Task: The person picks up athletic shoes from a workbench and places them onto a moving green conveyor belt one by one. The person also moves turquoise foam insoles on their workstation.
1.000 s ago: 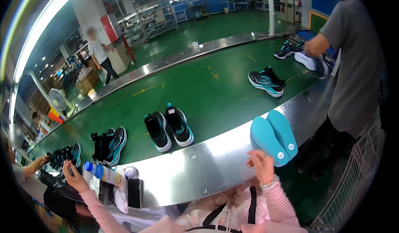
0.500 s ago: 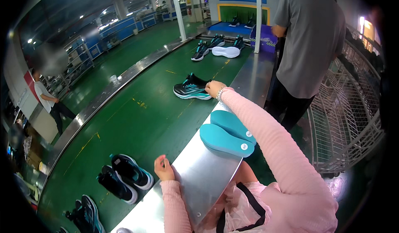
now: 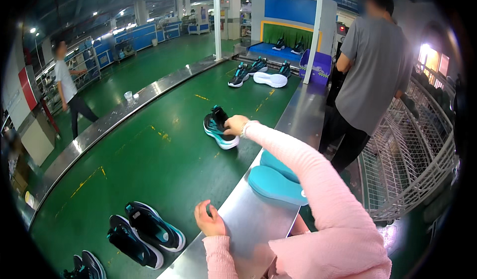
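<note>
My right hand (image 3: 235, 125) grips a black and teal sneaker (image 3: 218, 136) at its heel collar, over the green belt. The sneaker has a white and teal sole, and its toe points to the lower part of the view. Loosely curled, my left hand (image 3: 210, 219) rests by the edge of the metal ledge (image 3: 253, 224), thumb and fingers apart and nothing in them. On that ledge lie two teal insoles (image 3: 276, 185), partly hidden behind my right forearm. A pair of black sneakers (image 3: 155, 225) sits on the belt left of my left hand.
More sneakers stand at the near left (image 3: 88, 266) and far end of the belt; one white sole (image 3: 270, 80) faces me. A person in grey (image 3: 370, 70) stands at right beside a wire rack (image 3: 397, 164). Another person (image 3: 69, 87) is beyond the belt's left rail.
My right hand has drawn the sneaker nearer and left, turning its toe from leftward toward me. The view has tilted up. The person at far left has shifted mid-stride.
</note>
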Available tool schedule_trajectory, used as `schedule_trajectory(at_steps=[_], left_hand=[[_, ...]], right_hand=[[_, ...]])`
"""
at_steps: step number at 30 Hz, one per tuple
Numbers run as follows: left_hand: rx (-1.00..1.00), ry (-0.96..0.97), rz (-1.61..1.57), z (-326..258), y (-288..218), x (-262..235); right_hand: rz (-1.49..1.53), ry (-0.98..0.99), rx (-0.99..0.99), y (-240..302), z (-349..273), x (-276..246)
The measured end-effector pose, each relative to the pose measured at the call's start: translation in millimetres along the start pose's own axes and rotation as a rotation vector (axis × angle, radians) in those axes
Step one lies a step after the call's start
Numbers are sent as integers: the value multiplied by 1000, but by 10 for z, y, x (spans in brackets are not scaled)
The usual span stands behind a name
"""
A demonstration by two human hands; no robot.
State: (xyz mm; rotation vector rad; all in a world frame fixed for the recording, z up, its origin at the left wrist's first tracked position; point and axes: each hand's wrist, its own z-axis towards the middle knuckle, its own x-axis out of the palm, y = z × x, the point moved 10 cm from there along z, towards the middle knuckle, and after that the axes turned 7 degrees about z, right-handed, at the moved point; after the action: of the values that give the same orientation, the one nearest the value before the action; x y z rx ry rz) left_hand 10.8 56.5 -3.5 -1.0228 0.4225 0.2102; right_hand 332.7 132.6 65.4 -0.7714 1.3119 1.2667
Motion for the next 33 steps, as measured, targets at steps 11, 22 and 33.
schedule_trajectory(at_steps=[11, 22, 33], left_hand=[[51, -39, 46, 146, 49, -52], [35, -151, -65, 131, 374, -76], [-120, -82, 62, 1126, 695, 26]], right_hand=[[292, 249, -340, 1797, -1749, -529], [-102, 235, 99, 300, -2790, -7], [25, -91, 10, 422, -2852, -566]])
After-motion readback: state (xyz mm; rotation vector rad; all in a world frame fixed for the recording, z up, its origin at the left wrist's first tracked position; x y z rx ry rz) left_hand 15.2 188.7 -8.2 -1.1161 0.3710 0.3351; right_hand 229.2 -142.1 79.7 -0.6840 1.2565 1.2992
